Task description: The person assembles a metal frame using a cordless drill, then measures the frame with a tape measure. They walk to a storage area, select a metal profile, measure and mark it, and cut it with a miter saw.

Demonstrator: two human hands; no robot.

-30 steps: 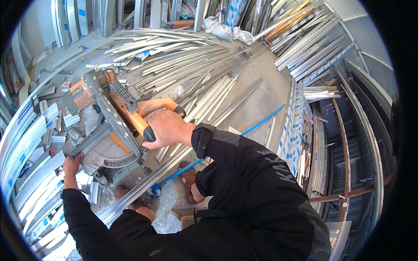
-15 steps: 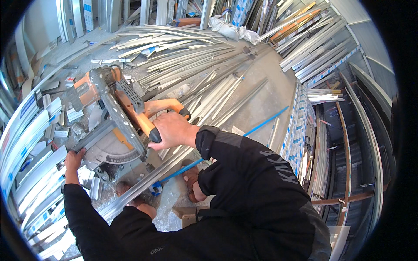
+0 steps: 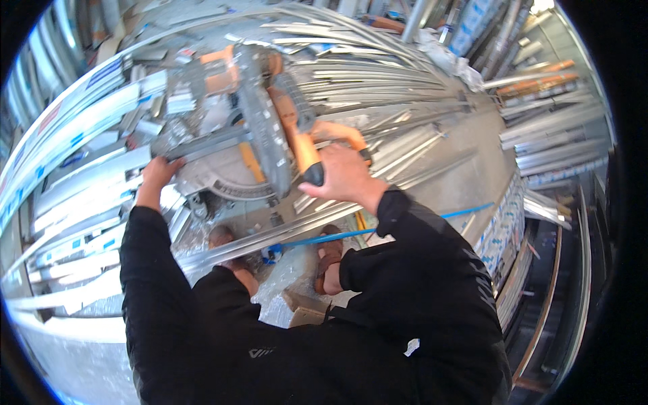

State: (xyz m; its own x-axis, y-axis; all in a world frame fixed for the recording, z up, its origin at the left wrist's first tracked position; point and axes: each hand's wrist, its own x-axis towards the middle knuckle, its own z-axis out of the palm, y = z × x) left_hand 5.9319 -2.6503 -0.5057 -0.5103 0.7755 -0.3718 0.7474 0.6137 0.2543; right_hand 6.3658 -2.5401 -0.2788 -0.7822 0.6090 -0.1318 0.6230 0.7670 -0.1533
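Observation:
A mitre saw (image 3: 266,128) with an orange and grey body stands on the floor in front of me. My right hand (image 3: 345,174) is wrapped round its orange and black handle (image 3: 307,156). My left hand (image 3: 160,172) is at the left end of a grey metal profile (image 3: 212,144) lying across the saw's round base (image 3: 219,177), thumb and fingers closed on that end. The saw's head is tilted over the base, and its guard hides most of the blade. A yellow-orange strip (image 3: 251,162) lies on the base beside the guard.
Stacks of white and silver profiles (image 3: 88,202) lie at my left. Many loose metal strips (image 3: 378,81) spread beyond the saw. Long silver profiles (image 3: 270,236) and a blue rod (image 3: 324,237) cross near my feet. A cardboard piece (image 3: 307,307) is close by. Racks of profiles (image 3: 540,270) stand right.
My view has turned, so the saw and both hands appear farther right. Both hands keep their hold, and the saw's head looks about the same.

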